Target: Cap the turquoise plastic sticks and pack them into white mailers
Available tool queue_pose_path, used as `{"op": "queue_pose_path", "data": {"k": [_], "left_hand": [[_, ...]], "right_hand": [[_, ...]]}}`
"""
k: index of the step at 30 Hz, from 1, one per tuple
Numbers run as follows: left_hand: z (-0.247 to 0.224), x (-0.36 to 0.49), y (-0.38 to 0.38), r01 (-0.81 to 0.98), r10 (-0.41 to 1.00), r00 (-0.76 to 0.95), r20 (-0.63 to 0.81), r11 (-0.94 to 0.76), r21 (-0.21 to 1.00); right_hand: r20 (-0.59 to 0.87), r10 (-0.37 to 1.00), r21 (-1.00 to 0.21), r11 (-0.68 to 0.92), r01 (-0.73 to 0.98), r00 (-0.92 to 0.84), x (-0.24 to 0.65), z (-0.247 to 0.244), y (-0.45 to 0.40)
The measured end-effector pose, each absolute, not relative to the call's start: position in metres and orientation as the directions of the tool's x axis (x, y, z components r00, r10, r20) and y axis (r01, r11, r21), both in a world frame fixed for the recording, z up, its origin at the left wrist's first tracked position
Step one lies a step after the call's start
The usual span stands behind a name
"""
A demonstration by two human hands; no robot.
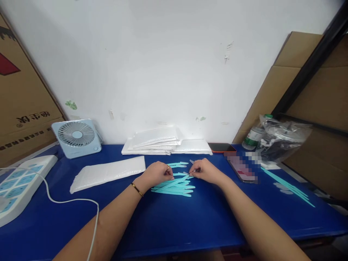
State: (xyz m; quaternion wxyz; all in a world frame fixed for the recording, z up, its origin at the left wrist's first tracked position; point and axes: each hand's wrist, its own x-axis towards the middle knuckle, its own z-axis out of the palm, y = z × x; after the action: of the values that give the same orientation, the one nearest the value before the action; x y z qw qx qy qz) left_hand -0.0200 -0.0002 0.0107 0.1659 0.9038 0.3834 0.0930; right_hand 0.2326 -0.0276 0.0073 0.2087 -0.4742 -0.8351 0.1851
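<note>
Crosswise, a narrow flat teal strip [179, 179] slants up rightward over the loose teal pile [174, 189] on the blue surface [174, 224]; the right hand's [208, 172] fingers, nearer, pinch its tip, while the left hand's [157, 174] grip is hard to tell.

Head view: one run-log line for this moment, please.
left hand: at teal strips, grip unclear | right hand: at strips' right ends, grip unclear | behind strips: white packets | left side: fan

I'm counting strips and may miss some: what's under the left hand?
Teal strips emerge from behind the left hand, on the blue table. What lies directly beneath the palm is covered, so any strips there cannot be counted.
</note>
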Motion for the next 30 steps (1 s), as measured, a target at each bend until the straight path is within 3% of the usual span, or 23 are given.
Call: {"op": "queue_pose_path", "data": {"k": [17, 22, 25, 30], "left_hand": [[-0.008, 0.0, 0.016, 0.722, 0.827, 0.543, 0.147, -0.549, 0.421], [0.003, -0.008, 0.01, 0.706, 0.801, 0.558, 0.216, -0.595, 0.384], [0.011, -0.019, 0.005, 0.652, 0.763, 0.636, 0.119, -0.613, 0.446], [0.013, -0.025, 0.004, 0.653, 0.731, 0.682, -0.001, -0.61, 0.449]], "right_hand": [[0.286, 0.863, -0.325, 0.495, 0.806, -0.415, 0.221, -0.014, -0.002], [0.32, 0.869, -0.422, 0.488, 0.764, -0.378, 0.246, 0.001, -0.007], [0.243, 0.892, -0.505, 0.452, 0.735, -0.381, 0.265, 0.013, -0.014], [0.112, 0.877, -0.51, 0.454, 0.73, -0.467, 0.266, 0.011, -0.019]]}}
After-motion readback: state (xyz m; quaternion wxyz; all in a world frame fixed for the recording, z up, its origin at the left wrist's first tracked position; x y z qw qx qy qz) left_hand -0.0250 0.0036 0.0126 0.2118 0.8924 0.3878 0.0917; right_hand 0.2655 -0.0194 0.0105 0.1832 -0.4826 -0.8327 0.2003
